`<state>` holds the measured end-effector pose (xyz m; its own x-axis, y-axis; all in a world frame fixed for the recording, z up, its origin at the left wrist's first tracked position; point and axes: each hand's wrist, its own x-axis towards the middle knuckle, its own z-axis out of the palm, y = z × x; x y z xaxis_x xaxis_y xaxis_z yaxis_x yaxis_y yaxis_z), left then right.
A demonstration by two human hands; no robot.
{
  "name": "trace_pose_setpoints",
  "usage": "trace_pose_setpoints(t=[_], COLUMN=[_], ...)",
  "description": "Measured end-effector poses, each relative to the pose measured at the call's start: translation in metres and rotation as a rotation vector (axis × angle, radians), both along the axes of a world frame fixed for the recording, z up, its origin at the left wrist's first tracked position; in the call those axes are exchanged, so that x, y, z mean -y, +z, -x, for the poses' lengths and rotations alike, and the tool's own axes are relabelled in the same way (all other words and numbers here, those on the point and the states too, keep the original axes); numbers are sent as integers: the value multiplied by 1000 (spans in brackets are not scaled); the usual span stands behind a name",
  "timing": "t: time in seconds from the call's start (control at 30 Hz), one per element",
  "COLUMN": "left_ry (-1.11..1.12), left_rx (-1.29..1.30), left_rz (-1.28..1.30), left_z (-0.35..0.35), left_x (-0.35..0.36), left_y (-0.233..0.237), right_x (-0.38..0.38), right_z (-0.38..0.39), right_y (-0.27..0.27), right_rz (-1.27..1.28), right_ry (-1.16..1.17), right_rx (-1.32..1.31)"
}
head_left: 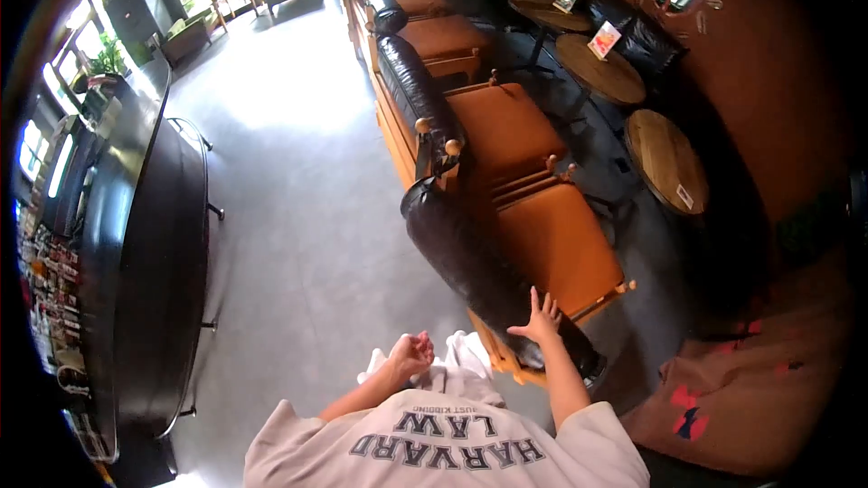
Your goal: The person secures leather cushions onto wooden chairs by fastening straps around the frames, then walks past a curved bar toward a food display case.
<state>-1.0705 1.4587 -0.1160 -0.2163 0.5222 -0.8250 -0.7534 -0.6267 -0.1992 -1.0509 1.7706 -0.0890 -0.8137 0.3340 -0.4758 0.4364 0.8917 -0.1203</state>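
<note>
From the head camera I see the right hand (541,318) with its fingers spread wide, gripping nothing, over the near end of the black padded backrest (461,248). I can't be sure from this angle whether the palm touches the leather or sits just above it. The backrest runs forward and leftward from under that hand, with its orange seat (562,239) just beyond, on the right. My left hand (412,352) is in front of the body, apart from the backrest and to its left, fingers loosely curled; I can't tell whether they enclose anything. Farther right is a round wooden table (663,154); well off left, a dark counter (154,253).
</note>
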Motion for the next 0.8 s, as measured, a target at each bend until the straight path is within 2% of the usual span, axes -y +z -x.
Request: trace_pose_setpoints(t=[0.13,0.2,0.27,0.33,0.4,0.47,0.53,0.57,0.67,0.7,0.73,0.8], left_ry=[52,23,35,-18,-130,-172,-247,-270,-348,-378,-381,-395], left_rx=[48,-132,-137,-107,-140,-132,-106,-142,-266,-295,-250,-252], left_rz=[77,77,118,312,259,277,312,344,351,340,376,477], left_z=[4,13,26,31,25,25,29,31,43,40,41,38], left_x=[-33,-42,-56,-75,-79,-98,-119,-126,-137,-139,-144,-149], left_y=[-1,-8,-33,-64,-112,-120,-104,-94,-94,-97,-94,-83], right_x=[-16,-21,-29,-30,-33,-34,-35,-38,-37,-30,-28,-40], right_z=[10,8,11,9,12,15,18,18,39,41,48,61], right_y=[-9,-18,-23,-25,-24,-23,-27,-28,-30,-19,-5,-17], right_rz=[50,52,134,128,184,127,132,93,-92,-257,-247,-151], right_ry=[53,69,69,112,118,161,157,226,390,530,593,807], right_rx=[-2,-94,-112,-174,-212,-209,-137,-191,136,123,219,189])
